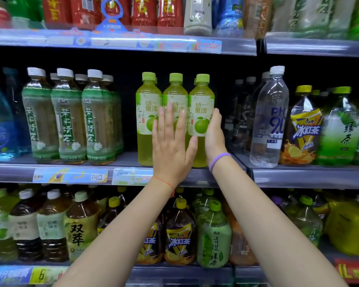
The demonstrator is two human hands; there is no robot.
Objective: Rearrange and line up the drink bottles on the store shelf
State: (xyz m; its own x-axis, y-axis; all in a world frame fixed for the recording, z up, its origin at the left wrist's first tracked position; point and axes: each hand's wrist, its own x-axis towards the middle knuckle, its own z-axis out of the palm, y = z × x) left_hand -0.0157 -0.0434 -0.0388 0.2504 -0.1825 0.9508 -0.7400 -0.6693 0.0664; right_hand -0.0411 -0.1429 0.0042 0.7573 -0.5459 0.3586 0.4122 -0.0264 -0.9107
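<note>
Three yellow-green juice bottles with green caps stand side by side on the middle shelf [133, 162]: the left one [146, 100], the middle one [175, 94] and the right one [201, 100]. My left hand [171, 146] lies flat, fingers spread, against the front of the middle bottle. My right hand [215, 135] is flat, edge-on, against the right side of the right bottle. Neither hand wraps around a bottle.
Jasmine tea bottles [68, 117] stand to the left with a gap between them and the juice. A clear water bottle [269, 121] and an iced tea bottle [303, 129] stand to the right. Shelves above and below are packed with drinks.
</note>
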